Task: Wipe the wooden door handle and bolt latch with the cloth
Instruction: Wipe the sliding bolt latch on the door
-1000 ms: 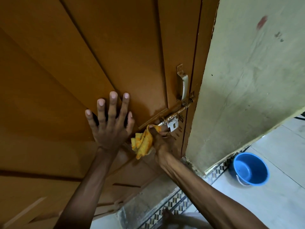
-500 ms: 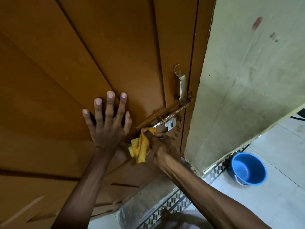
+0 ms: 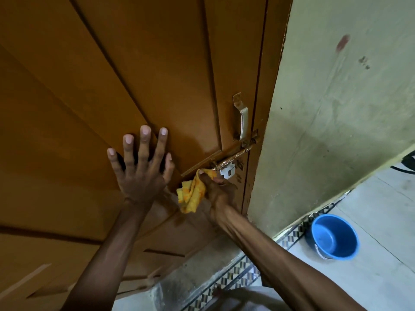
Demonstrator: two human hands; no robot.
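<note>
The left hand (image 3: 141, 169) lies flat against the brown wooden door (image 3: 134, 75), fingers spread wide and holding nothing, palm pressed to the panel left of the bolt latch (image 3: 233, 157). The right hand (image 3: 219, 190) is closed around a yellow cloth (image 3: 193, 191), gripping it just below the left end of the bolt latch. The upper fold of the cloth is pushed up by the fingertips against the latch's left end, beside the small silver hasp plate (image 3: 228, 171) that hangs from the bolt. The rest of the cloth hangs bunched from the fist, to the lower left of the latch.

The bolt latch runs slantwise across the door's edge, its right end reaching the door frame (image 3: 267, 86). The metal door handle (image 3: 242, 117) stands upright just above the right end of the latch, with neither the hand nor the cloth touching it.

Right of the latch, past the frame, a pale green wall (image 3: 336, 108) shows a few dark marks. Lower right of the latch, well apart from it, a blue bucket (image 3: 334, 236) sits on the light floor (image 3: 381, 221), near a patterned tile strip (image 3: 235, 277) along the base of the wall and door.
</note>
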